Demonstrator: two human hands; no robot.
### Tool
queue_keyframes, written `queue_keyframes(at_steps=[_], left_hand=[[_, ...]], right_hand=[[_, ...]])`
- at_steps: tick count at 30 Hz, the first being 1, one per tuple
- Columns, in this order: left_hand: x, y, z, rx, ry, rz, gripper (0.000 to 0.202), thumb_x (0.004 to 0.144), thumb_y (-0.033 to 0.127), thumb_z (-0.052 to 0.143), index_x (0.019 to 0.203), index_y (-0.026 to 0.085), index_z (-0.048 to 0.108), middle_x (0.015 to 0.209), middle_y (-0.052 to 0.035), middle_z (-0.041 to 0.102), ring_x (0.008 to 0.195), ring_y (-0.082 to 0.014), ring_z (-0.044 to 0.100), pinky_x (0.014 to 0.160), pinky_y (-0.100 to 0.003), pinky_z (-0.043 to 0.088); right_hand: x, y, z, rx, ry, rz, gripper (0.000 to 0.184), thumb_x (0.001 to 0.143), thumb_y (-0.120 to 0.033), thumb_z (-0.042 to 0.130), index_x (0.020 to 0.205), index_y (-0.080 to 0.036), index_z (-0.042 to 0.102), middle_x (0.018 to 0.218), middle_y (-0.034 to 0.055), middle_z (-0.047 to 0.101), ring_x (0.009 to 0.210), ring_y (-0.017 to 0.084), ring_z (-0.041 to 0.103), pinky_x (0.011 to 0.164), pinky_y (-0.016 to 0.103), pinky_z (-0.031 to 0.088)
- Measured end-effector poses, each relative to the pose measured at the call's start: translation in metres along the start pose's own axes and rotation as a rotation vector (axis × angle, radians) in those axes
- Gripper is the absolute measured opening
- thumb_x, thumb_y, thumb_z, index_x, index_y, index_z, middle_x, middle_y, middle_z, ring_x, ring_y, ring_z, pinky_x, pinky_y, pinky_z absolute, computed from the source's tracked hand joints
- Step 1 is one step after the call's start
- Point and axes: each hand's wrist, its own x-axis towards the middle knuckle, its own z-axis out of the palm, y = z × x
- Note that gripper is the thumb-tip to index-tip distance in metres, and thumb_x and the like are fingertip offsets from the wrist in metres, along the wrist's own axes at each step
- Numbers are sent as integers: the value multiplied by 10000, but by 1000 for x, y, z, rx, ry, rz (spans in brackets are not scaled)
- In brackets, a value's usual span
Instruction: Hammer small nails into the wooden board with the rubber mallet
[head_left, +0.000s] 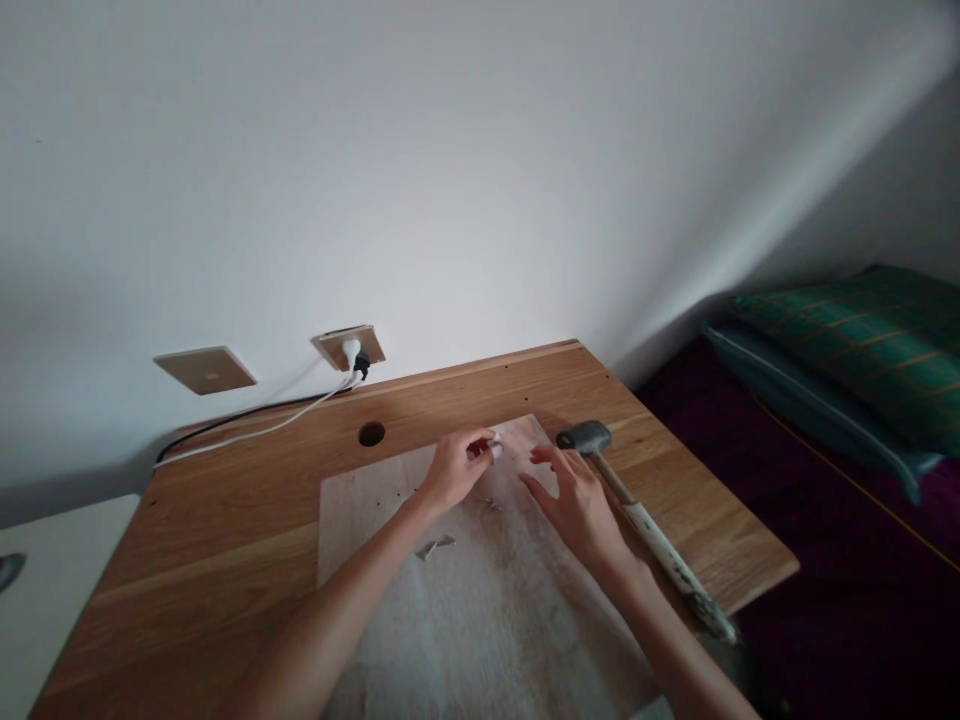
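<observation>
My left hand (457,468) is closed in a pinch on a small white piece (496,446), too small to name, above the far part of a pale wooden board (480,620). To its right, my right hand (574,498) hovers with thumb and fingers apart, holding nothing. Between and below the hands, a little heap of nails (491,504) lies on the board. Nearer to me are small flat light-coloured pieces (435,547). A hammer (586,437) with a dark head and a worn whitish handle rests just right of my right hand, partly behind my forearm.
The board lies on a wooden desk (225,560) with a round cable hole (371,433). Plugs sit in a wall socket (349,347), and cables (255,425) run along the desk's back edge. Right of the desk are pillows (862,350) on a dark purple bed (810,560).
</observation>
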Motion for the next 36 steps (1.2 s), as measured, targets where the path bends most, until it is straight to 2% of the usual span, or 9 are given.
queue_keyframes(at_steps=[4, 8, 13, 18, 22, 28, 33, 36], left_hand=[[13, -14, -12, 96, -81, 62, 166, 874, 152, 643, 986, 171, 764, 903, -42, 793, 769, -157, 701, 767, -270, 568], [10, -22, -18, 106, -112, 49, 213, 878, 144, 664, 1075, 169, 742, 944, -42, 794, 794, -153, 729, 793, -264, 582], [6, -25, -21, 147, -153, 60, 144, 874, 144, 675, 991, 164, 757, 928, -48, 800, 802, -174, 737, 790, -276, 577], [5, -24, -32, 209, -156, 93, 167, 849, 90, 676, 956, 176, 770, 967, -49, 805, 859, -191, 740, 821, -289, 562], [2, -24, -39, 229, -154, 100, 204, 838, 54, 665, 957, 185, 766, 955, -38, 804, 852, -188, 741, 818, -283, 560], [-1, -26, -36, 234, -144, 145, 233, 864, 83, 648, 1047, 189, 748, 1006, -57, 790, 849, -175, 731, 809, -283, 571], [-2, -26, -36, 300, -131, 178, 114, 878, 94, 668, 901, 184, 735, 869, -35, 741, 808, -168, 683, 778, -275, 536], [-2, -27, -38, 308, -133, 215, 126, 870, 69, 675, 869, 186, 723, 877, -36, 727, 861, -182, 676, 815, -293, 526]], right_hand=[[-23, 17, -14, -105, -75, -35, 256, 1019, -342, 586, 1222, -219, 679, 1335, 162, 655, 1235, 385, 619, 1024, 620, 537], [-35, 17, -6, -148, -86, -41, 300, 1050, -305, 528, 1304, -195, 644, 1410, 177, 585, 1371, 373, 523, 1100, 603, 519], [-28, -3, 15, -162, -92, -41, 275, 1056, -281, 515, 1295, -214, 635, 1414, 164, 568, 1379, 358, 522, 1106, 590, 534], [-20, -20, 30, -145, -111, -66, 283, 1045, -269, 539, 1308, -210, 625, 1410, 167, 572, 1398, 353, 508, 1111, 566, 543], [-17, -23, 31, -137, -114, -77, 282, 1043, -268, 541, 1304, -203, 626, 1398, 176, 578, 1386, 359, 516, 1105, 581, 545], [-17, -23, 29, -130, -103, -74, 280, 1036, -264, 546, 1296, -218, 641, 1392, 171, 596, 1367, 357, 538, 1084, 578, 561], [-18, -23, 30, -121, -89, -91, 270, 1033, -258, 547, 1282, -232, 649, 1378, 155, 611, 1361, 338, 554, 1074, 542, 573], [-18, -17, 20, -122, -72, -107, 233, 1032, -238, 537, 1227, -220, 665, 1381, 156, 601, 1316, 319, 584, 1060, 510, 576]])
